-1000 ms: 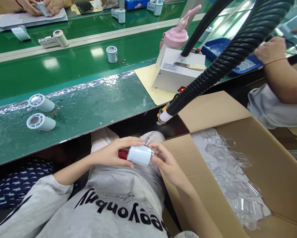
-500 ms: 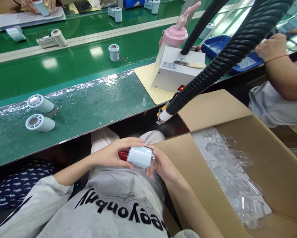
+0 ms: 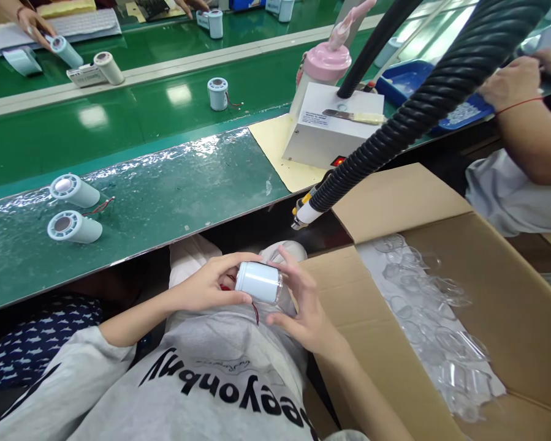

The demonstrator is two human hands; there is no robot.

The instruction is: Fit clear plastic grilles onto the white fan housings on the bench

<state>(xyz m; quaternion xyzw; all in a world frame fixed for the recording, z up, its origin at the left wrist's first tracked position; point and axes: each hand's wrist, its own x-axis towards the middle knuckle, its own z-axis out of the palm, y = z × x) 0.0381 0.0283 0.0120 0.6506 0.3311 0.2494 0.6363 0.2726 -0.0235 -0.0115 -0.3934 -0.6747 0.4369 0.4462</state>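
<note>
In my lap, my left hand grips a light blue cylindrical housing that lies on its side. A clear rim shows at its right end, and thin dark red wires hang below it. Something red shows partly between my left fingers and the housing. Around the clear end, my right hand has thumb and fingers spread apart; whether a fingertip touches the housing I cannot tell. Two similar light blue housings with round grilled ends lie on the bench to the left, red wires beside them.
A cardboard box at right holds clear plastic pieces. A black corrugated hose with a metal-tipped nozzle hangs ahead, by a white device. Beyond are a pink-lidded bottle, a green conveyor and co-workers' hands.
My right hand has loosened from the housing's clear end and spread its fingers. The wires now hang below the housing. A housing on the conveyor has shifted slightly right.
</note>
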